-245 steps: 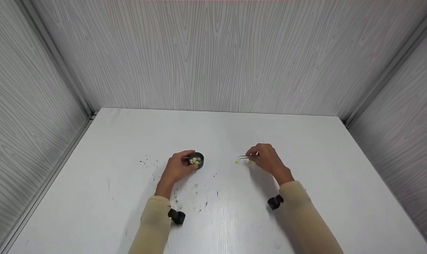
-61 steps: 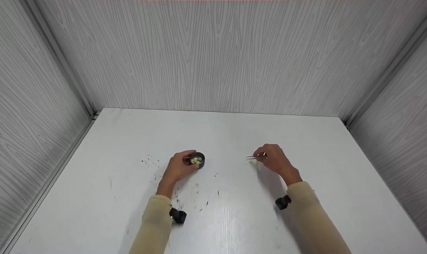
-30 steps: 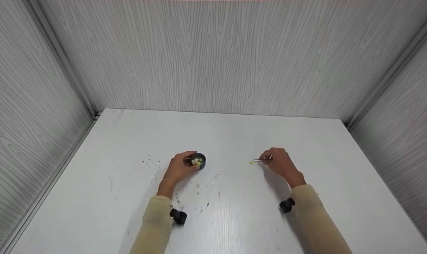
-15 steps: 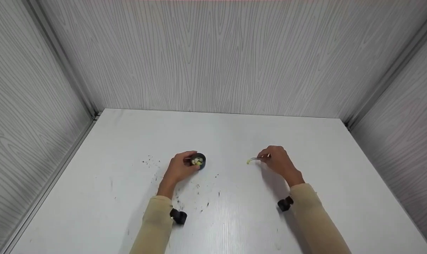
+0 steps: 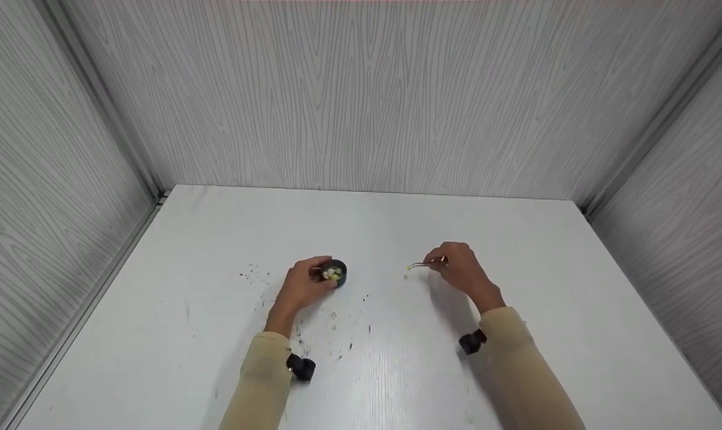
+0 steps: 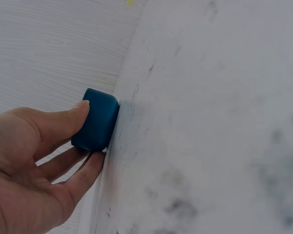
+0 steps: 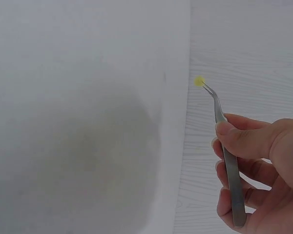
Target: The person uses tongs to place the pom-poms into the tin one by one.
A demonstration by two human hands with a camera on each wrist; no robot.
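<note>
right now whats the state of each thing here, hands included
small dark cup: upright on the table, holding yellow and white pieces
left hand: grips the cup's side
tweezers: pinched shut on a bead
yellow bead: held at the tweezer tips, off the table
right hand: pinches the tweezers
table: dark specks near the cup

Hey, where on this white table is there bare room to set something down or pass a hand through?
The table is bare behind both hands up to the back wall, and right of the right hand. Between the small dark cup, gripped by the left hand, and the tweezers holding a yellow bead, a gap stays open. Dark specks litter the near middle.
</note>
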